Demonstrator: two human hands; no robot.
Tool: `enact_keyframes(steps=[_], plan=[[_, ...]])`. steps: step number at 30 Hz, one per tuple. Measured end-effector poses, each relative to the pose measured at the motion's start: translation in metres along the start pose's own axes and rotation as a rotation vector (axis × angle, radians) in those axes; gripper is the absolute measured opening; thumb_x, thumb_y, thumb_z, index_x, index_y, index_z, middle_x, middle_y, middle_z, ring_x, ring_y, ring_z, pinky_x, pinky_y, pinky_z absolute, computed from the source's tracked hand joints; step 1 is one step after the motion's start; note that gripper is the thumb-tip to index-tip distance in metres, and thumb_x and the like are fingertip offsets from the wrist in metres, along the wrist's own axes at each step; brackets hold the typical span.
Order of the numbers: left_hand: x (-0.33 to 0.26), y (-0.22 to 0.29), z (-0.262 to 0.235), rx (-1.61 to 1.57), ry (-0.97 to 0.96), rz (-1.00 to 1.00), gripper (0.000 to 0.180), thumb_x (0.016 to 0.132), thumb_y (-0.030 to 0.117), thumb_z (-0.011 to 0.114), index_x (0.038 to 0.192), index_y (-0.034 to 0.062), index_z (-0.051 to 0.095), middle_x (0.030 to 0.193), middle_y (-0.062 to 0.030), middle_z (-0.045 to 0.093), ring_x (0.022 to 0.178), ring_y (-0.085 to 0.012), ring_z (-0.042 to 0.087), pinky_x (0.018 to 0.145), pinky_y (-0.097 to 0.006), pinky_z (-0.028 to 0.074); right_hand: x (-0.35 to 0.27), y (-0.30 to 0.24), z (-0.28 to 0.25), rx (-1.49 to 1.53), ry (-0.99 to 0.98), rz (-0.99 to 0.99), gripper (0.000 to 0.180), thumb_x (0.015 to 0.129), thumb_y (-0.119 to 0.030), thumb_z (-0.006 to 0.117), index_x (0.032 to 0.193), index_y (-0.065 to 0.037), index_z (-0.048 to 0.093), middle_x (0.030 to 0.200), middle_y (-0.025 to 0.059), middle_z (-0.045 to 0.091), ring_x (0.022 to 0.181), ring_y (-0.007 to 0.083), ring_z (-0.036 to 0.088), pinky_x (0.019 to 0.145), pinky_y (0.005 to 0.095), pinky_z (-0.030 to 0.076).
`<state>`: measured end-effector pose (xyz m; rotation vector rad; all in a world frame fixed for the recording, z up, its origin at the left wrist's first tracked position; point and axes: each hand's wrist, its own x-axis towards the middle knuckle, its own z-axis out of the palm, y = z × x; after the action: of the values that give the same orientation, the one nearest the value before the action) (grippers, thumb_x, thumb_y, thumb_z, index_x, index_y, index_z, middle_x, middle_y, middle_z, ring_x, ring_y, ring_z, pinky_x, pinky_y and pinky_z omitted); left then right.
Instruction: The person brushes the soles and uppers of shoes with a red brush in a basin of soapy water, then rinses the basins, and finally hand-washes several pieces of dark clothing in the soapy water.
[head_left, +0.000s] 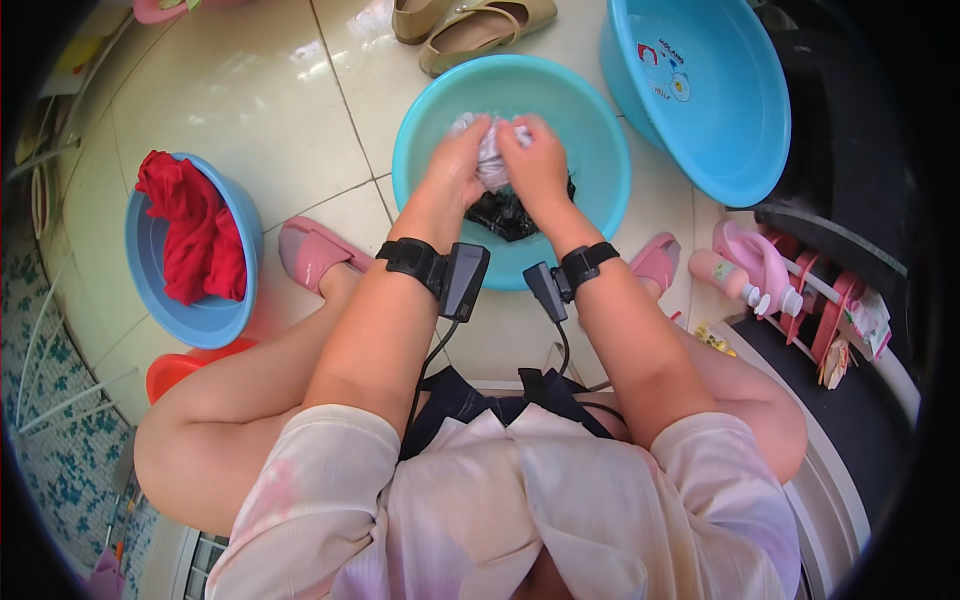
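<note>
Both my hands are over a turquoise basin (597, 165) on the tiled floor in front of me. My left hand (461, 158) and my right hand (534, 160) are closed on a wet, pale lilac-white cloth (490, 160), bunched up between them. Its exact kind is not clear. Just below the hands, a black cloth (505, 216) lies in the basin, partly hidden by my right wrist. Some water seems to glisten around the cloth.
At the left, a blue basin (143, 262) holds red cloth (195, 235), with a red basin (170, 374) beside it. A larger blue basin (735, 120) stands at the far right. Beige shoes (480, 35) lie beyond my basin. Pink bottles (722, 272) lie near a rack at the right.
</note>
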<state>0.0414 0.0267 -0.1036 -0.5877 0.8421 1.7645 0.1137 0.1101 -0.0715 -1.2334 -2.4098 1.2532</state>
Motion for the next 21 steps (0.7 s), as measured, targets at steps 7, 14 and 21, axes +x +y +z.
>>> enact_keyframes(steps=[7,14,21], plan=[[-0.001,0.005,-0.007,0.298,-0.023,0.293,0.044,0.082,-0.002,0.054,0.125,0.0041,0.047,0.113,-0.0107,0.061,0.098,-0.0233,0.059,0.083,-0.036,0.05,0.015,0.051,-0.008,-0.022,-0.114,0.129,0.046,0.075,-0.021,0.061,0.119,-0.01,0.057,0.107,0.0214,0.064,0.103,0.0371,0.061,0.089,0.0418,0.046],[0.006,-0.007,-0.024,0.117,0.279,0.238,0.054,0.077,-0.007,0.049,0.13,0.0029,0.046,0.12,-0.0129,0.055,0.105,-0.0261,0.055,0.089,-0.037,0.047,0.02,0.066,0.027,0.132,0.089,0.322,0.052,0.073,-0.024,0.065,0.12,-0.005,0.057,0.114,0.0234,0.062,0.108,0.0375,0.058,0.092,0.0417,0.046],[0.019,0.004,-0.011,0.65,0.098,0.236,0.048,0.079,-0.001,0.054,0.127,-0.0009,0.047,0.114,-0.015,0.057,0.099,-0.0243,0.057,0.085,-0.034,0.047,0.013,0.081,0.037,0.015,-0.371,0.475,0.05,0.066,-0.035,0.07,0.098,0.003,0.067,0.101,0.0261,0.066,0.094,0.0374,0.064,0.083,0.0399,0.05]])
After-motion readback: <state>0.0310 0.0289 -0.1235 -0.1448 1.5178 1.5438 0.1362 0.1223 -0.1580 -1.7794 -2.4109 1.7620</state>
